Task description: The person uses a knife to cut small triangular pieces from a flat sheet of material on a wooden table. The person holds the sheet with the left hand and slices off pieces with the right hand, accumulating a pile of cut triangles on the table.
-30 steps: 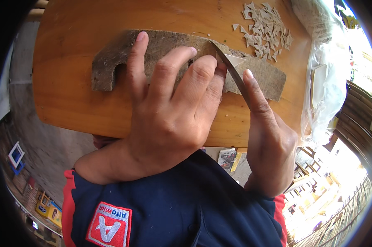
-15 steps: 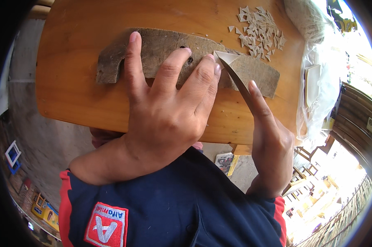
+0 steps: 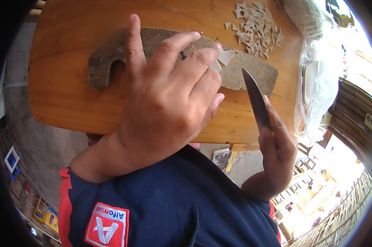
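My left hand (image 3: 165, 99) spreads over a worn wooden board (image 3: 253, 72) with its fingers apart. The board has a curved notch at its left end and lies on the table. Beside my left index fingertip is a pale triangular piece (image 3: 225, 57) on the board; a second pale piece (image 3: 216, 66) shows partly between my fingers. My right hand (image 3: 278, 150) is closed around a knife (image 3: 256, 99). Its dark, pointed blade is raised, tip toward the board and apart from the pale pieces. The knife's handle is hidden in my palm.
A heap of small pale cut pieces (image 3: 258, 31) is at the far right of the wooden table (image 3: 70, 74). Along the right edge a clear plastic bag (image 3: 313, 99) holds pale flat sheets. The table's near edge runs just below my hands.
The knife has drawn back right and toward me, away from the pale piece. My left fingers have lifted and shifted, and two separate pale pieces now show. The board has shifted slightly left.
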### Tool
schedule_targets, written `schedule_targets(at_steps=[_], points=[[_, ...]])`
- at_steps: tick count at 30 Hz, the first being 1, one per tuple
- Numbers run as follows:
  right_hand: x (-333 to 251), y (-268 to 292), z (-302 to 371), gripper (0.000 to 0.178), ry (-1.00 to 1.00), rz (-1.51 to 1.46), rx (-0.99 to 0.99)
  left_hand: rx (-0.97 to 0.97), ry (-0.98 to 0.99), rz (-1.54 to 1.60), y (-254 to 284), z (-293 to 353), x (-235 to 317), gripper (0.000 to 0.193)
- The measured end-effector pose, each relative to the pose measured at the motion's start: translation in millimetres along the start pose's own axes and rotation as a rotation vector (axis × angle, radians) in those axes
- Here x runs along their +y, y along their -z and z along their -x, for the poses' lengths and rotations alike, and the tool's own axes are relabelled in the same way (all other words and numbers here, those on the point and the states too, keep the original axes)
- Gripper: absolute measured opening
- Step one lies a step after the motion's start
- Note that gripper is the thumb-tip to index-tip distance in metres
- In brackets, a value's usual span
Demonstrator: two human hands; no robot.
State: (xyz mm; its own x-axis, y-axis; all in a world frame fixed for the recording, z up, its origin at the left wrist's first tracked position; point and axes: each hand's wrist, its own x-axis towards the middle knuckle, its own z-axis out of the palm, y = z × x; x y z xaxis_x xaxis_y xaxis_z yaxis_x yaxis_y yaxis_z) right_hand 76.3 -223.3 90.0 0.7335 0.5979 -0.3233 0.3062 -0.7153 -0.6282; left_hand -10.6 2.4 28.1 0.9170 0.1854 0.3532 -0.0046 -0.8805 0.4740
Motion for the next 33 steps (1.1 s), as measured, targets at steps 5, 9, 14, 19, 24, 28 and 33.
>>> schedule_targets(at_steps=[5, 9, 14, 19, 24, 28, 33], points=[[9.6, -17.5, -8.7, 0.054, 0.148, -0.003, 0.086, 0.032, -0.018, 0.012, 1.8, 3.4, -2.9, 0.015], [-1.3, -6.2, -9.1, 0.052, 0.056, 0.049, 0.011, -0.003, -0.019, 0.010, 4.2, 2.2, -5.1, 0.013], [-20.4, -7.4, -19.3, 0.057, 0.003, 0.082, 0.054, -0.026, 0.053, -0.056, 4.2, -3.8, 0.4, 0.026], [-25.5, -22.5, -30.0, 0.061, 0.179, 0.170, 0.109, -0.058, 0.060, -0.124, -1.3, -1.6, -1.7, 0.039], [-28.7, -30.7, -29.9, 0.061, 0.119, 0.093, 0.102, -0.053, 0.046, -0.123, -3.3, -0.7, -3.5, 0.040], [-33.3, -29.3, -29.6, 0.060, 0.123, 0.093, 0.078, -0.047, 0.055, -0.138, -2.7, 0.0, -2.8, 0.041], [-36.9, -34.2, -28.0, 0.059, 0.108, 0.201, 0.094, -0.045, 0.051, -0.163, -3.0, 0.0, -1.6, 0.042]])
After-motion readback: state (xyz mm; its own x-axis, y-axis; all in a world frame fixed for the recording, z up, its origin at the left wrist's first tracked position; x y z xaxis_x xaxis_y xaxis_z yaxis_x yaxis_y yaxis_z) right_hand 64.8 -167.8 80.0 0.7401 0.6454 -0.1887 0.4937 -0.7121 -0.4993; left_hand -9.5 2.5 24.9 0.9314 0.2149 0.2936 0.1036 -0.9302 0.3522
